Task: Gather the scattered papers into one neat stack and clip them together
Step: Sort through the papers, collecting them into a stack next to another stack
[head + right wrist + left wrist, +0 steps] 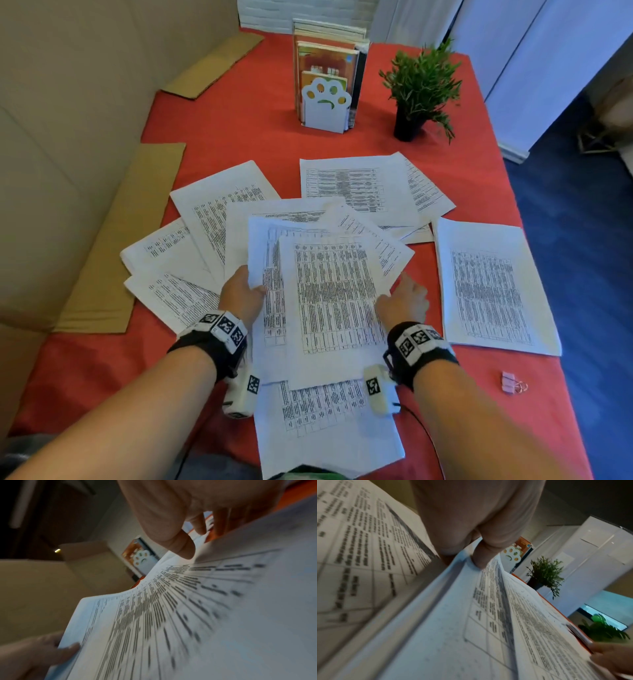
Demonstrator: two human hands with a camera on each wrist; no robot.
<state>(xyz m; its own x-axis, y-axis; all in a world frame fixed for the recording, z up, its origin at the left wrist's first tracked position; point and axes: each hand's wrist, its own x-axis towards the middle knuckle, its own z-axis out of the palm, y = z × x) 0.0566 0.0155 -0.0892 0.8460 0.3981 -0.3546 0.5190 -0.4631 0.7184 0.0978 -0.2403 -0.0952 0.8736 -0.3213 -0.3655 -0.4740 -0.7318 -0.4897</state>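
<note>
Printed sheets lie scattered over the red tablecloth [239, 137]. Both hands hold a small bundle of papers [329, 301] just above the middle. My left hand [253, 287] pinches its left edge, thumb [486, 553] on top. My right hand [394, 294] grips the right edge, thumb [183, 547] above and fingers beneath. Loose sheets fan out at the left [212, 212], overlap at the back right [349, 185], and one lies alone at the right [486, 287]. Another sheet [322, 418] lies under the bundle near me. A pink binder clip [512, 382] sits at the near right.
A paw-shaped bookend with books [325, 102] and a potted plant [421, 89] stand at the back. Cardboard sheets [116, 246] lie along the table's left side against a beige sofa. The table's right edge drops to a blue floor.
</note>
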